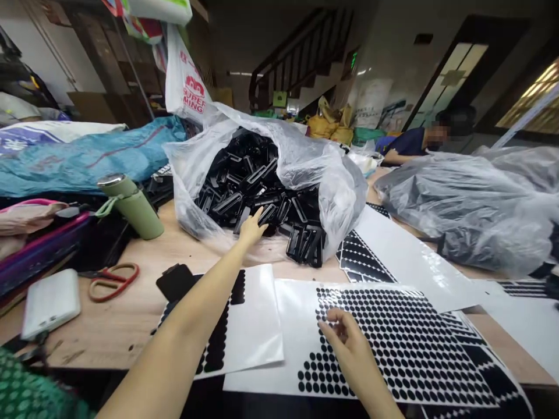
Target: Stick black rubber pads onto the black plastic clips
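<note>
My left hand (253,228) reaches to the front of a heap of black plastic parts (244,174) in a clear plastic bag (301,139). Its visible fingers are stretched out and touch the heap; some fingertips are lost among the dark parts. My right hand (345,337) hovers over or rests on a white sheet of round black stickers (393,343), its fingers curled and the thumb close to the index finger. Whether a sticker is between them I cannot make out. Under my left forearm lies another white sheet (255,326) with black pieces on it.
Red-handled scissors (114,281), a white power bank (51,304) and a green bottle (131,206) are on the left. More sticker sheets (410,256) and a grey plastic bag (471,198) lie right. A person (406,145) sits at the back right.
</note>
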`<action>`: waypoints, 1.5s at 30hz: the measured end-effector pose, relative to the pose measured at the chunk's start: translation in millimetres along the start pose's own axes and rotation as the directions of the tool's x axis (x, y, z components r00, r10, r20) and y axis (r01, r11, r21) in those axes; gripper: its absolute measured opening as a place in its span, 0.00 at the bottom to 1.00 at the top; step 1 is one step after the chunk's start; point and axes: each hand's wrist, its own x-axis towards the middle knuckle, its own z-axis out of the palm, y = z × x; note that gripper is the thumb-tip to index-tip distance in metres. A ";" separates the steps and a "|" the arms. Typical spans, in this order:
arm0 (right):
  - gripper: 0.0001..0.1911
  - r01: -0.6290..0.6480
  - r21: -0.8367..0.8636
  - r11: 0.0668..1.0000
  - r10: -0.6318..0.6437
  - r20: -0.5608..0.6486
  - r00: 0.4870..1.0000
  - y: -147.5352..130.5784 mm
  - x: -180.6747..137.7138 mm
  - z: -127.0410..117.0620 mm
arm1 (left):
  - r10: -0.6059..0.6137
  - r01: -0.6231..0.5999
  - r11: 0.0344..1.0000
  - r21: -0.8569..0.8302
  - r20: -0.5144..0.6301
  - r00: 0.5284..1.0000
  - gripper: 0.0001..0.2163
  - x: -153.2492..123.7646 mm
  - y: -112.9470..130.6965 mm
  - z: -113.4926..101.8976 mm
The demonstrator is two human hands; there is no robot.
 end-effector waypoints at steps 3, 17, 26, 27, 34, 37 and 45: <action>0.12 0.060 -0.055 0.997 -0.047 0.213 0.976 -15.9 8.1 30.9 | 0.013 -0.029 0.979 -0.204 -0.079 0.997 0.30 -32.6 -8.9 -23.7; 0.07 0.240 -0.484 0.842 -0.088 0.315 0.945 -49.6 13.6 166.8 | -0.333 0.455 0.542 -0.706 0.317 0.888 0.28 -267.7 -54.8 -126.2; 0.06 0.230 -0.278 0.933 -0.150 0.279 0.948 -54.2 2.2 148.2 | -0.300 0.421 0.579 -0.698 0.297 0.906 0.27 -295.3 -73.7 -131.3; 0.07 0.222 -0.207 0.953 -0.152 0.306 0.940 -58.6 -0.5 140.6 | -0.294 0.422 0.592 -0.686 0.304 0.906 0.27 -296.6 -73.5 -131.4; 0.11 -0.120 0.078 0.990 0.038 0.664 0.747 -86.3 -25.5 93.3 | -0.107 0.372 0.635 -0.677 0.400 0.910 0.21 -301.2 -61.2 -136.1; 0.12 -0.173 0.081 0.982 0.074 0.674 0.735 -88.0 -31.6 87.5 | -0.057 0.334 0.665 -0.668 0.401 0.914 0.20 -302.2 -58.4 -136.8; 0.12 -0.139 0.058 0.989 0.069 0.645 0.761 -81.0 -36.9 83.7 | 0.000 0.212 0.763 -0.611 0.327 0.945 0.18 -305.4 -57.4 -135.0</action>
